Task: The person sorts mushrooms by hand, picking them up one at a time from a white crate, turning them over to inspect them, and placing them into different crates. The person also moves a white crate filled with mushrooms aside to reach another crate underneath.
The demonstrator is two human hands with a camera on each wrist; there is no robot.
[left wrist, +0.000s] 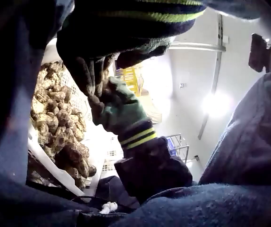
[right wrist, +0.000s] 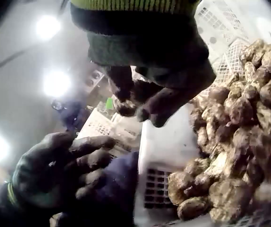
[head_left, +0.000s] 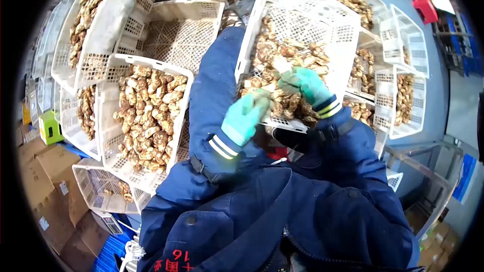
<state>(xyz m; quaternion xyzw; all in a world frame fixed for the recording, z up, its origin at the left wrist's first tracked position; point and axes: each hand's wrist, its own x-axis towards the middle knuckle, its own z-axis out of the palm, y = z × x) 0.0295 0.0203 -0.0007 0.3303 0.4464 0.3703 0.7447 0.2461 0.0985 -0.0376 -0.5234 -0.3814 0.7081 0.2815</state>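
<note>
Both hands wear green gloves with darkened fingers. My right hand (head_left: 307, 86) is over the near part of a white crate (head_left: 348, 32) of brown, knobbly mushroom-like pieces (head_left: 290, 53). In the right wrist view, the fingers of the right hand (right wrist: 149, 71) pinch one such piece (right wrist: 125, 107). My left hand (head_left: 246, 116) is at the crate's near left corner, apart from the right one. In the right wrist view the left hand (right wrist: 55, 172) has its fingers loosely bent, and no piece shows between them. Its palm is partly hidden.
Left of my leg, a crate (head_left: 103, 116) holds many similar pieces (head_left: 151, 116); beyond it is a crate with a bare mesh floor (head_left: 179, 43). More filled crates (head_left: 388, 90) stand at the right. Cardboard boxes (head_left: 58, 171) lie at far left, a metal frame (head_left: 438, 191) at lower right.
</note>
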